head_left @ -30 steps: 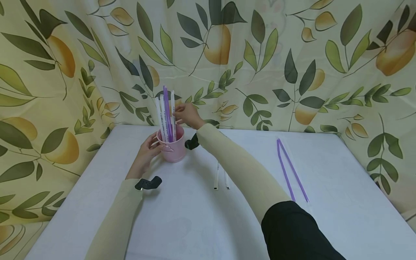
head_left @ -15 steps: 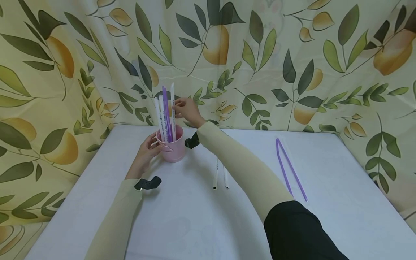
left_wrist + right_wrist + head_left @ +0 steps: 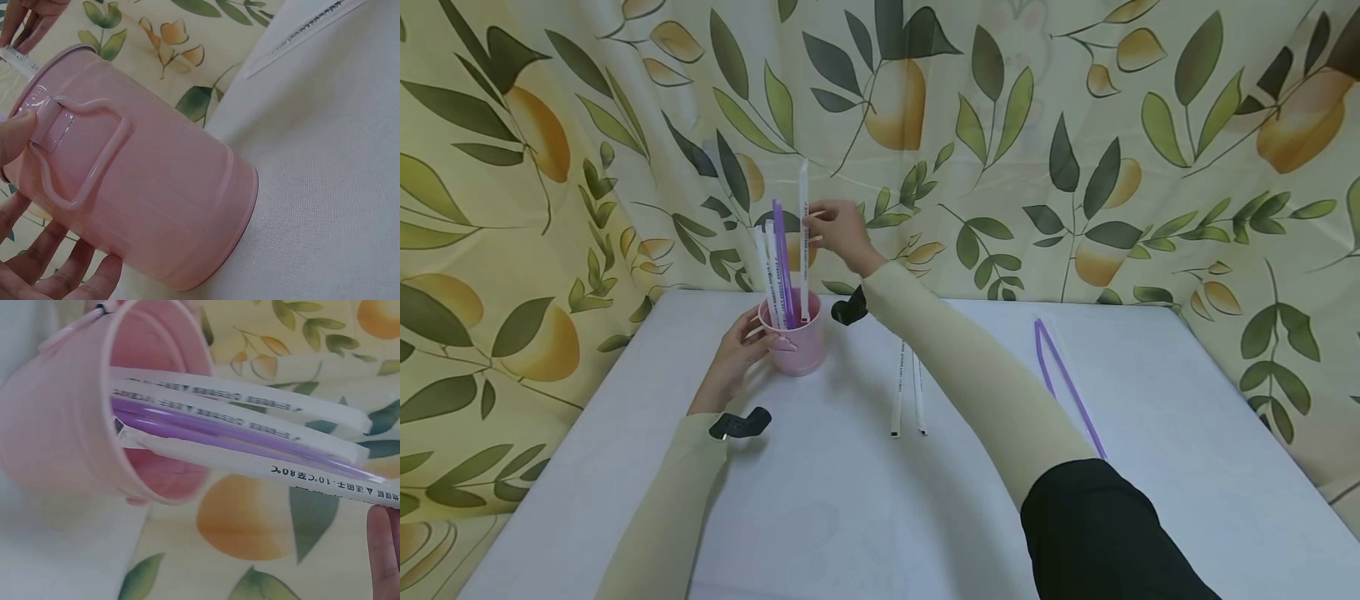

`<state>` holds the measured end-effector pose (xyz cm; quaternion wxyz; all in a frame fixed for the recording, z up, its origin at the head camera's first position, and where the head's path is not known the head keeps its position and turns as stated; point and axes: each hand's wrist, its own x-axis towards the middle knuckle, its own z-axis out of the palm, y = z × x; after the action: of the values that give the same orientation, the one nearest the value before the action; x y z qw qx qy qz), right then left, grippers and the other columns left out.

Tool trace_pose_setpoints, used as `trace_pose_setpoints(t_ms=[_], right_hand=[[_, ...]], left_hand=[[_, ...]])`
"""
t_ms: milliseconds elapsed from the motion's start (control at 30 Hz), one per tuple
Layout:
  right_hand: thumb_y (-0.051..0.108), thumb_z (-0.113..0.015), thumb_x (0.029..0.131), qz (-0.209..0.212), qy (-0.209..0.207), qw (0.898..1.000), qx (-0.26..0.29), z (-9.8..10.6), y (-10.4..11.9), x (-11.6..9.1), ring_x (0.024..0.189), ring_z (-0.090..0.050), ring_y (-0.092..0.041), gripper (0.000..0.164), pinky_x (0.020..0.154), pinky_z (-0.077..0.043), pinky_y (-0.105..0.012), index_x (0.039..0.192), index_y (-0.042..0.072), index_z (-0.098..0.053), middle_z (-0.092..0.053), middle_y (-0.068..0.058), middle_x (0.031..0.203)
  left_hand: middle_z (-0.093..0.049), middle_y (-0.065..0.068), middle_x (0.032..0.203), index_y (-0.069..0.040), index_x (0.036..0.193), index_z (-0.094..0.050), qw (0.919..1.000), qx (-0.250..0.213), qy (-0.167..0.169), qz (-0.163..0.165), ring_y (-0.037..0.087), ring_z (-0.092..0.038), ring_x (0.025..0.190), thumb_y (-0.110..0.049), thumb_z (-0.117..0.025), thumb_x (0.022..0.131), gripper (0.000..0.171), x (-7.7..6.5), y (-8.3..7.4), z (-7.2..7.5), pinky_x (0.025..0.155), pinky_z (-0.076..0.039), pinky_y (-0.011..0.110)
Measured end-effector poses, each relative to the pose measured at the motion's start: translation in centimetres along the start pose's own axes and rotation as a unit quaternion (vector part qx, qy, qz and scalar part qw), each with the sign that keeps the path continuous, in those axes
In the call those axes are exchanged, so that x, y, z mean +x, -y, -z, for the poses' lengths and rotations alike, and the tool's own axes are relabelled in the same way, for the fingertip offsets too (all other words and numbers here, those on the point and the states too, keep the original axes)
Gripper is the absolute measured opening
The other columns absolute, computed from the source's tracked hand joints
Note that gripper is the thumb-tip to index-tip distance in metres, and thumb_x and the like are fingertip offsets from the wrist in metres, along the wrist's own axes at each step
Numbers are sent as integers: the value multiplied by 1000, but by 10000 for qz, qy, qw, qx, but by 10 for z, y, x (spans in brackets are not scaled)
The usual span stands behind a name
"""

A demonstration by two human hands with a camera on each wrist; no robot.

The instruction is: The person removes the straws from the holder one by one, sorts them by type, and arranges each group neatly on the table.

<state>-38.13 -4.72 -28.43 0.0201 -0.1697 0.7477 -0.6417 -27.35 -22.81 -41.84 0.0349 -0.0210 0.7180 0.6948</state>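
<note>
A small pink bucket (image 3: 800, 350) with a wire handle stands near the back of the white table. My left hand (image 3: 737, 354) holds it by the left side, its thumb at the handle mount (image 3: 53, 125) and its other fingers around the wall. Thumb and fingers of my right hand (image 3: 842, 236) pinch a paper-wrapped straw (image 3: 804, 271) above the bucket. The straw is nearly upright, its lower end at the bucket's mouth. Inside the bucket lean white wrapped straws (image 3: 250, 394) and purple straws (image 3: 187, 428).
Two wrapped straws (image 3: 897, 396) lie on the table (image 3: 820, 500) in the middle, partly behind my right sleeve (image 3: 955, 350). Bent purple straws (image 3: 1071, 379) lie farther right. A fruit-and-leaf patterned cloth (image 3: 880, 183) hangs behind the table.
My right hand has risen and pulled the wrapped straw upward, most of the way out of the bucket. The left hand has stayed on the bucket.
</note>
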Motion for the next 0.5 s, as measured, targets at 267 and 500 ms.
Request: trace_pose_setpoints(t_ms=[267, 500], right_hand=[[6, -58, 91, 295, -20, 9994, 162, 17, 17, 1, 89, -67, -30, 27, 84, -57, -45, 114, -8, -61, -62, -30, 111], [8, -58, 92, 285, -71, 9994, 200, 31, 25, -2, 93, -67, -32, 29, 80, -59, -39, 117, -5, -61, -62, -28, 114]], left_hand=[[-24, 15, 154, -16, 150, -20, 10000, 19, -46, -46, 31, -31, 139, -8, -57, 92, 69, 0, 1, -1, 114, -33, 45], [-21, 17, 155, -15, 151, -18, 10000, 55, -14, -67, 33, -30, 140, -8, -56, 92, 71, -1, 1, -1, 114, -32, 46]])
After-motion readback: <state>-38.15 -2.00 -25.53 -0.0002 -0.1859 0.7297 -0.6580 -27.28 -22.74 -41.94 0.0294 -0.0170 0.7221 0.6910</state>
